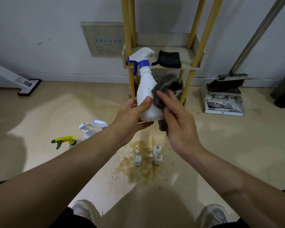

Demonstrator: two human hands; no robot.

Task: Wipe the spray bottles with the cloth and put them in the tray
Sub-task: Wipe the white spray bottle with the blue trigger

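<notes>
Spray bottle [146, 89], white with a blue collar and trigger, is held upright in the air in front of the yellow-legged rack, above the floor [237, 145] and not in the tray. The left-hand grip [132, 117] is curled round its lower body, thumb across the front and fingers under the base. The right-hand grip [179, 125] is spread, its fingers nearly straight, pressing a grey cloth [163, 86] against the bottle's right side. The cloth bunches above the fingertips and hangs below the palm. The right thumb is hidden.

The tray [186, 56] is the rack's pale shelf just behind the bottle, and a folded black cloth [169, 59] lies on it.

On the floor to the left stand three more sprayers: a yellow-and-green-headed bottle [64, 141], a white-headed bottle [87, 129] and a blue-and-white-headed bottle [100, 123], close together. Four small white bottles [158, 159] stand in a brownish stain [138, 171] below the hands. A dustpan [224, 102] sits by the wall on the right.
</notes>
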